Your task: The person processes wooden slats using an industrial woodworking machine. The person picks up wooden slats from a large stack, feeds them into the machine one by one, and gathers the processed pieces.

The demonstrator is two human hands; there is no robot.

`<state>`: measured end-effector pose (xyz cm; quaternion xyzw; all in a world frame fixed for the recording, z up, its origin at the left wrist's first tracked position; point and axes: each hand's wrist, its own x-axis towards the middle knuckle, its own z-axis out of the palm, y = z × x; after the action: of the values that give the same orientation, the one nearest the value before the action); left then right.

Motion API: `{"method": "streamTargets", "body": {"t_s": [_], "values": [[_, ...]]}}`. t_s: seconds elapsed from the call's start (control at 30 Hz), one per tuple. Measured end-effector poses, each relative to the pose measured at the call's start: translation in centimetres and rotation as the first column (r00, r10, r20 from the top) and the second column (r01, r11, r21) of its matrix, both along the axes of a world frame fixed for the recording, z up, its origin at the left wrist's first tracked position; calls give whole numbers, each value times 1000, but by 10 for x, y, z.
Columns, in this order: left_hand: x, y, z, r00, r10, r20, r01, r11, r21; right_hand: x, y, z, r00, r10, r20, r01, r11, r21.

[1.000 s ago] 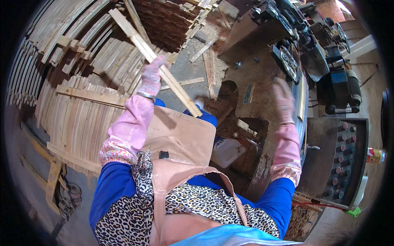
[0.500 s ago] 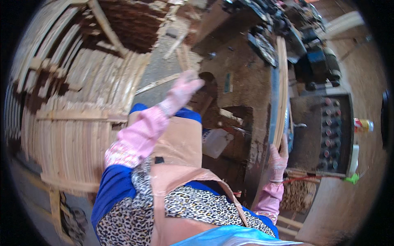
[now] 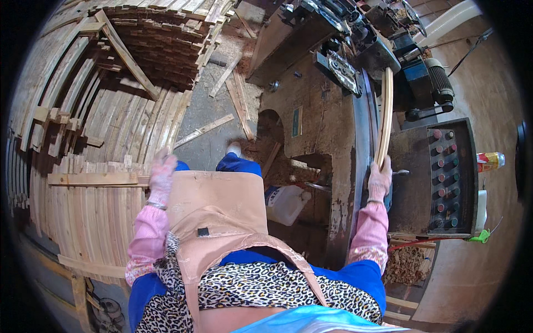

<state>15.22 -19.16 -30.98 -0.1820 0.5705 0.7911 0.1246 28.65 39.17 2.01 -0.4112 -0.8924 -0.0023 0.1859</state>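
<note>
At the right, my right hand [image 3: 380,178] in a pale pink glove grips the near end of a long wooden strip [image 3: 384,122]. The strip lies along the machine's narrow metal guide, and its far end goes in under the machine head [image 3: 377,54]. My left hand [image 3: 161,176], also gloved and slightly blurred, is over the right edge of the stacked wooden planks [image 3: 94,208]. Its fingers point away from me, apparently extended, and nothing shows in them. Close to it is the end of a crosswise wooden batten [image 3: 94,178] on the stack.
A control box [image 3: 444,177] with several buttons stands right of the strip. A motor [image 3: 438,77] sits beyond it. Under the machine table [image 3: 322,116] is a white plastic jug [image 3: 286,202]. Loose wood pieces [image 3: 239,102] lie on the floor ahead. Wood shavings [image 3: 411,263] are at the lower right.
My left hand has swung left and nearer, from above the floor ahead to the plank stack. My right hand has moved slightly forward with the strip, which reaches farther into the machine.
</note>
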Motion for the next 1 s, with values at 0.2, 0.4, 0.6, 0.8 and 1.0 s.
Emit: {"method": "streamTargets", "body": {"t_s": [0.2,0.4,0.6,0.8,1.0], "values": [[51,-78,-29,993,98,-59,-115,869,-481,130,-21,-26,988,142,-61,-145,988,-61],[37,-65,-30,999,44,-20,-47,805,-591,46,-60,1,968,119,-222,-112,993,45],[-18,-24,-19,985,79,-152,-148,843,-517,-91,49,-8,978,119,-169,-66,955,288],[-51,-92,-5,977,191,-94,-156,345,-926,-122,47,-17,960,257,-114,-231,952,201],[-40,-189,22,758,612,226,266,27,-964,48,16,-31,963,259,-80,-254,965,70]]}}
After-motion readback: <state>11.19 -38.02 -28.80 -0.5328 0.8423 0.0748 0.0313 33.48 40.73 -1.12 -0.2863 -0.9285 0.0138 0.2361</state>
